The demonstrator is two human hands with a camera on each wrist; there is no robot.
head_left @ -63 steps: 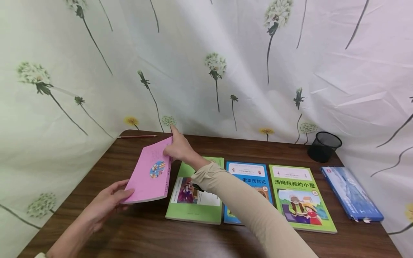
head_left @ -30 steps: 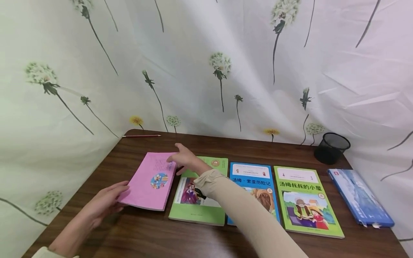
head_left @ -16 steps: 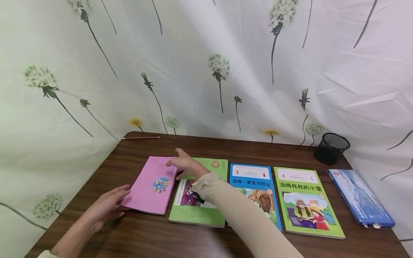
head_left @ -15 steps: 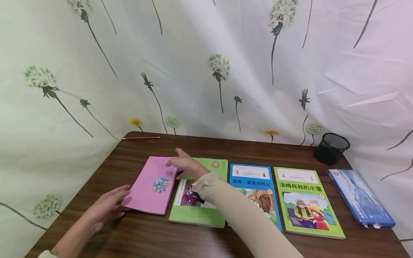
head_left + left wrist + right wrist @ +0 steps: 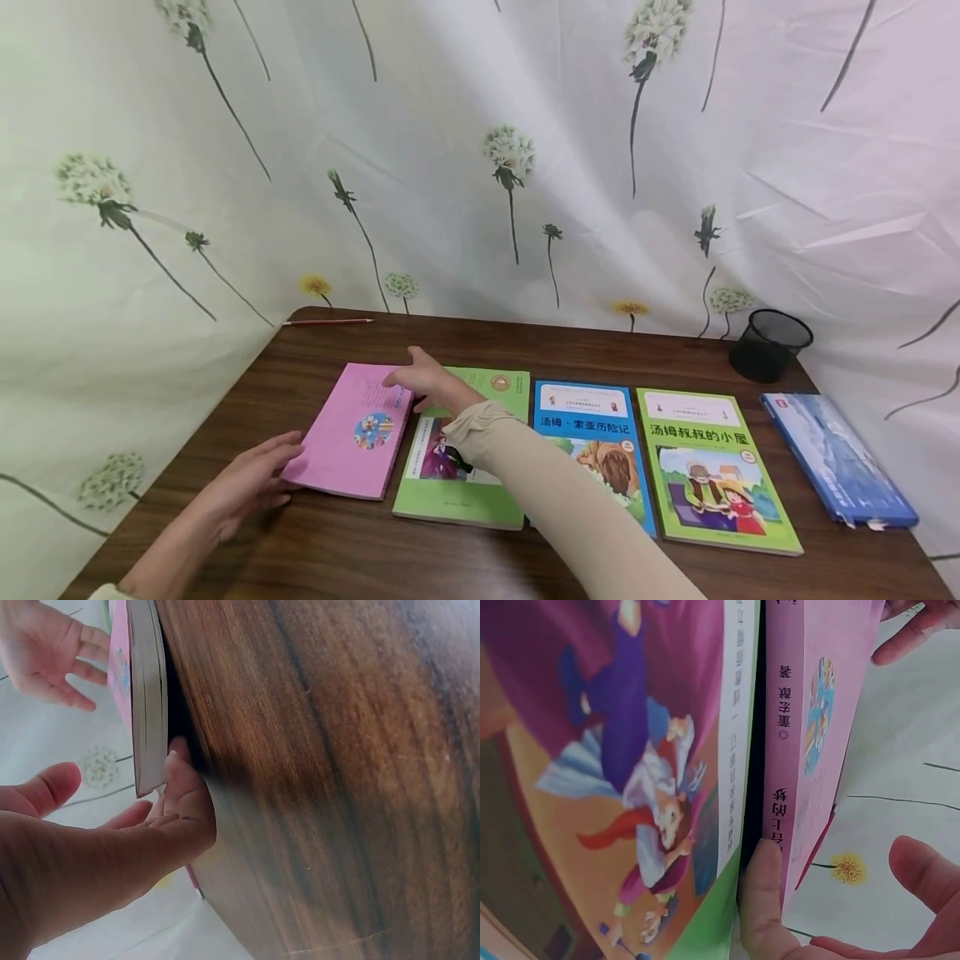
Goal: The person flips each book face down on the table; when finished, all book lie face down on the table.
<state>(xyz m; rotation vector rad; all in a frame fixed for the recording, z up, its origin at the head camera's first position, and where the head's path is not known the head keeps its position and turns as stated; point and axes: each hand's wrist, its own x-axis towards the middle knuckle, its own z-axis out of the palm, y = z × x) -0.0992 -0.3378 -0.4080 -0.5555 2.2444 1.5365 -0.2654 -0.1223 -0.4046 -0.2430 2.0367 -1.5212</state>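
Observation:
A pink book [image 5: 348,433] lies flat on the dark wooden table, back cover up, with a round picture on it. My left hand [image 5: 251,479] is at its near left corner, fingertips right at the page edge and thumb [image 5: 56,787] raised off the cover. At the far right corner is my right hand [image 5: 431,383], one finger [image 5: 761,892] against the spine, its thumb [image 5: 922,870] spread away. Just right of the pink book lies a green book [image 5: 457,500] with a picture of a purple dress, partly hidden by my right arm.
Farther right lie a blue book [image 5: 588,425], partly behind the sleeve, a second green book [image 5: 697,433], and a blue-and-white book [image 5: 836,462] at the right side. A black mesh pen holder [image 5: 768,346] stands at the back right; a pencil [image 5: 330,322] lies along the back left edge.
The pink book, earlier lifted and tilted between both hands, has come down flat left of the green book. Both hands have loosened from it; in the last half second almost nothing moves.

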